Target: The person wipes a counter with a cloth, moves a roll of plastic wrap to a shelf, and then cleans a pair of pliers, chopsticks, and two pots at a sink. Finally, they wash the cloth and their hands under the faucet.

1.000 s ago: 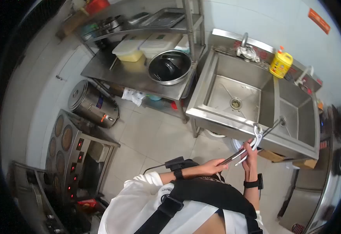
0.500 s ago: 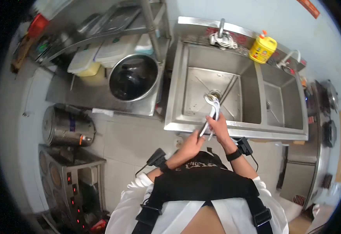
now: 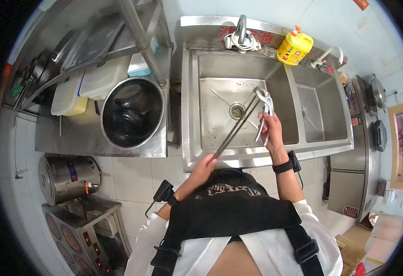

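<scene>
I've got the long chopsticks [image 3: 236, 129] pinched in my left hand [image 3: 204, 164] and the white tongs [image 3: 264, 108] gripped in my right hand [image 3: 272, 131], both over the left sink basin [image 3: 210, 99] (tap not running), so washing looks unstarted.

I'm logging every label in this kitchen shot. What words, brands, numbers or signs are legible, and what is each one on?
"ND" and a few more pale letters: on the person's dark apron, partly hidden, not readable in full.
Red characters on the sink backsplash: too blurred to read.
Label on the yellow bottle: too small to read.
Orange sign on the wall: cut off, unreadable.
</scene>
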`<state>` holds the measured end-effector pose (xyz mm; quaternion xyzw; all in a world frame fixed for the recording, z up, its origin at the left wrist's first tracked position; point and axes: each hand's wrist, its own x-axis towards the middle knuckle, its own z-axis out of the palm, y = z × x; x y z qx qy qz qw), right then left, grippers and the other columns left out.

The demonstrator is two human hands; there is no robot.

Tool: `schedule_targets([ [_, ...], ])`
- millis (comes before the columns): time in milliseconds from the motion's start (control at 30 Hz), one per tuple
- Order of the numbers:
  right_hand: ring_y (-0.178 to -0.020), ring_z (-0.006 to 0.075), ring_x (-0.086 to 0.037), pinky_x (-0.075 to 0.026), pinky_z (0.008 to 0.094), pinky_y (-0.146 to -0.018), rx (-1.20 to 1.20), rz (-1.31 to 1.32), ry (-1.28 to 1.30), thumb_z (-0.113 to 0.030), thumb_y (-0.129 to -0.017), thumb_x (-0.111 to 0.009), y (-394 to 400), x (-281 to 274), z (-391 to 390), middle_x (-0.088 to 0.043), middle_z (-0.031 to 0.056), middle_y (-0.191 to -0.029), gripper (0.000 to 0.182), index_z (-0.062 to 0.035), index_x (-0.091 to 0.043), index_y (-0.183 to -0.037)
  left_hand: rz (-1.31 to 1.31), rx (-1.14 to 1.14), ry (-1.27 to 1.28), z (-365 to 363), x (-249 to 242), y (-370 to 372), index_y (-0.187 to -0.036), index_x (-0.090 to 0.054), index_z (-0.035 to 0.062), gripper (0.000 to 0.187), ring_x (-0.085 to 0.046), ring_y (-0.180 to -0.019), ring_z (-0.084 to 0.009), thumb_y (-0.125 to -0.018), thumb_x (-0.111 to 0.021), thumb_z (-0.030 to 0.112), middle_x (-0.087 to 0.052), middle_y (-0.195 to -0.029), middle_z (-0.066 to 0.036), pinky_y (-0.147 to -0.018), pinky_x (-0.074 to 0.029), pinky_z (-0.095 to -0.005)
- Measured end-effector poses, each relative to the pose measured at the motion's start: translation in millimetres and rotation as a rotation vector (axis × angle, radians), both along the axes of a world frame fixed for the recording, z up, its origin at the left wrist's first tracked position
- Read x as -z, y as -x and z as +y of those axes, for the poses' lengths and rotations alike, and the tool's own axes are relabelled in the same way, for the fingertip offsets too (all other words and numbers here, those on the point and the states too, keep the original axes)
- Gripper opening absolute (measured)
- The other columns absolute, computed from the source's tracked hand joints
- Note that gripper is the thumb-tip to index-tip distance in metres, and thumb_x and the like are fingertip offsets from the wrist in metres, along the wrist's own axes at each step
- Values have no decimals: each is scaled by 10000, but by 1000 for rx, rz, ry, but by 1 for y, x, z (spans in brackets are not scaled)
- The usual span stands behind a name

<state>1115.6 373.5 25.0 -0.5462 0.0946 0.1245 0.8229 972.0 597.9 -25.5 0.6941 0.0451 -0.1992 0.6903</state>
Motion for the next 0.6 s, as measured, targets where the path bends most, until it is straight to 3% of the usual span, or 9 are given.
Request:
schedule_targets([
  [67, -546, 58, -430, -379, 181, -487, 39, -13, -227, -97, -826, -437, -15, -11, -2, -560, 46, -820, 225, 6, -484, -1020, 35, -62, 33, -4, 10, -8, -1005, -515, 48, 221, -405, -529, -69, -876, -439, 210, -419, -613, 25, -460, -337, -229],
  [100, -546, 58, -430, -379, 181, -487, 45, -15, -232, -97, -826, -437, -18, -16, 1, -560, 46, -820, 225, 6, -484, -1020, 34, -56, 28, -8, 13, -14, -1005, -515, 48, 221, -405, -529, -69, -876, -439, 210, -419, -613, 25, -460, -337, -229],
  [167, -650, 87, -482, -431, 199, -605, -114, 120, -374, -76, -827, -429, -26, -22, 0, -564, 98, -929, 287, 20, -443, -1098, 225, -143, -21, -17, -7, -35, -977, -518, 39, 236, -406, -538, -69, -858, -481, 239, -410, -606, 33, -441, -336, -238],
  [233, -747, 116, -521, -457, 231, -705, -326, 41, -369, -106, -834, -484, -33, 1, -6, -555, 140, -1019, 299, 20, -436, -1101, 226, -141, 5, -29, -26, -60, -938, -522, 21, 272, -463, -620, -73, -842, -518, 276, -472, -664, 9, -465, -373, -248],
  [333, -786, 127, -530, -459, 250, -732, -389, 24, -330, -90, -822, -517, -30, 2, 0, -554, 125, -1031, 295, 2, -450, -1094, 45, -161, 216, -48, -19, -91, -1026, -492, -11, 374, -551, -787, -113, -843, -520, 315, -562, -908, -57, -624, -452, -240],
  [400, -913, 149, -540, -444, 277, -825, -441, 123, -349, -5, -805, -510, -36, 4, -2, -554, 96, -1006, 253, -33, -463, -1052, 118, -128, 245, -59, -25, -105, -1059, -477, -15, 376, -547, -823, -118, -849, -513, 294, -563, -930, -54, -666, -451, -248],
  [500, -922, 142, -530, -444, 277, -823, -546, 91, -414, 3, -793, -525, -55, 45, -20, -552, 60, -994, 257, -40, -470, -1040, 153, -94, 441, -73, -35, -118, -1147, -436, -24, 376, -511, -955, -132, -853, -506, 200, -539, -1035, -69, -760, -432, -266],
  [567, -929, 123, -523, -447, 262, -804, -539, 89, -406, 5, -783, -542, -70, 47, -32, -546, 37, -986, 255, -48, -481, -1025, 97, -13, 385, -68, -20, -124, -989, -494, 3, 202, -483, -1018, -146, -828, -532, 119, -504, -1101, -87, -797, -416, -272],
  [600, -923, 120, -521, -441, 256, -802, -565, 108, -401, 1, -783, -547, -76, 57, -41, -543, 33, -984, 253, -52, -484, -1022, 130, -57, 401, -64, -12, -126, -776, -445, 61, 112, -476, -1048, -166, -793, -552, 34, -459, -1166, -96, -813, -404, -270],
])
